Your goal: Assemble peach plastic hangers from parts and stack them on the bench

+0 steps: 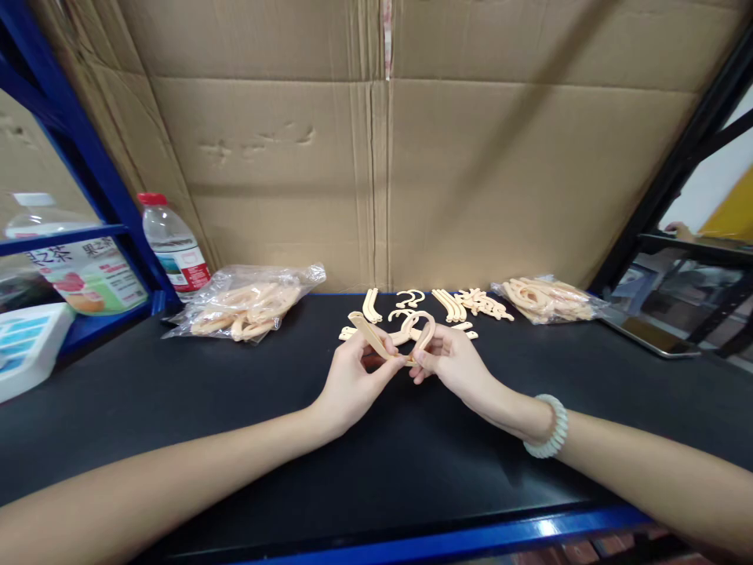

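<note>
My left hand (358,380) pinches a flat beige plastic hanger arm (372,336), which slants up and away to the left. In my right hand (456,357) is a curved beige hanger piece (428,333), bent like a loop. Both pieces meet at my fingertips, low over the table; the fingers partly cover the joint, so I cannot tell whether they are linked. Just beyond my hands lie loose hanger hooks (410,298). A stack of curved arms (370,306) is left of them, and another group of arms (448,306) is to the right.
Small beige connectors (485,304) lie in a pile at the back right. Clear bags of beige parts sit at left (247,302) and right (547,298). A red-capped bottle (173,247) stands by the blue shelf frame (126,157). Cardboard (282,180) walls the back.
</note>
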`<state>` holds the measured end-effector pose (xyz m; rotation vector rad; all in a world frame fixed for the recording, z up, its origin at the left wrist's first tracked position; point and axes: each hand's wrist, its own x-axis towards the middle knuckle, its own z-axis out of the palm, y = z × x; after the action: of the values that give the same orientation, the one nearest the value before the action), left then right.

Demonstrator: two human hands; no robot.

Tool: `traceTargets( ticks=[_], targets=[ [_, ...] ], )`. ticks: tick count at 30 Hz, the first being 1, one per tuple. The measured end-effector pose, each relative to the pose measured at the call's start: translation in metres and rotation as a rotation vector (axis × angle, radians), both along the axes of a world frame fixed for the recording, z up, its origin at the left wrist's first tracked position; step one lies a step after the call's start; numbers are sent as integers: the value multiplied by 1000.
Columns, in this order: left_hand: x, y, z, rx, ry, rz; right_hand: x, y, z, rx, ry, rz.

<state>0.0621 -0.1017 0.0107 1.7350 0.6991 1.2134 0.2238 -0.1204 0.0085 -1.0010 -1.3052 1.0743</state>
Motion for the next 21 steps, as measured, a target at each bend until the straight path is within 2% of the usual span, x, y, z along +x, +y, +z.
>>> traceTargets(
  ticks=[7, 10, 14, 21],
  targets=[
    [-1, -6, -1, 188, 56, 54, -1, -1, 0, 16, -15, 21],
    [-1, -5, 0, 200, 67, 71, 0, -1, 0, 1, -1, 45],
    [-1, -1, 0, 65, 36, 59, 1, -2, 2, -23, 13, 97],
    [0, 8, -2, -149, -62, -25, 6, -1, 6, 141, -117, 39]
  ],
)
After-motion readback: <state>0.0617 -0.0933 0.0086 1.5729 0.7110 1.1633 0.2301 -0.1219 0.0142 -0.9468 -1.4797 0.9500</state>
